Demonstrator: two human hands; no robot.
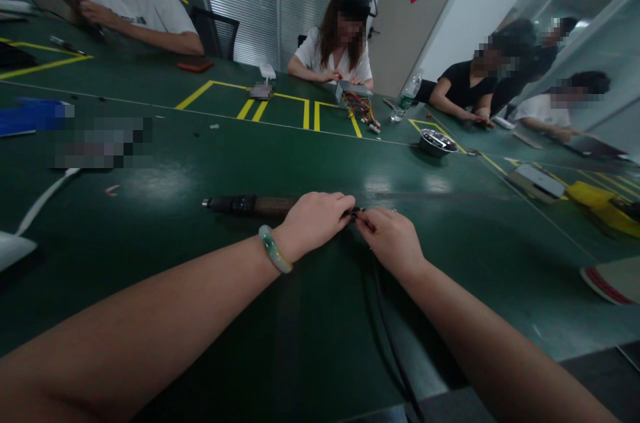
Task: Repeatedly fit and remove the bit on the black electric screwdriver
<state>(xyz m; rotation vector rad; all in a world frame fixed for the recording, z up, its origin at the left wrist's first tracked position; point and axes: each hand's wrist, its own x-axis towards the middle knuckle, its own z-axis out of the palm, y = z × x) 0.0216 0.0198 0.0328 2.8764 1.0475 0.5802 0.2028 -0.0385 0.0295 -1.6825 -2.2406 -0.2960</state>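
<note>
A dark electric screwdriver (267, 205) lies lengthwise across the table, its metal tip pointing left. My left hand (317, 219), with a green and white bangle (275, 249) at the wrist, is closed around the tool's rear end. Close against it, my right hand (393, 236) pinches the end of a black cable (384, 309) where it meets the tool. Fingers cover most of that joint, so I cannot tell whether the plug is seated. From there the cable runs down over the table's near edge.
On the green table (225, 323) stand a metal bowl (437, 142), a water bottle (406, 97) and a power supply box with coloured wires (357, 103). A white cable (45, 199) lies at left, a yellow item (603, 206) at right. Several people sit along the far side.
</note>
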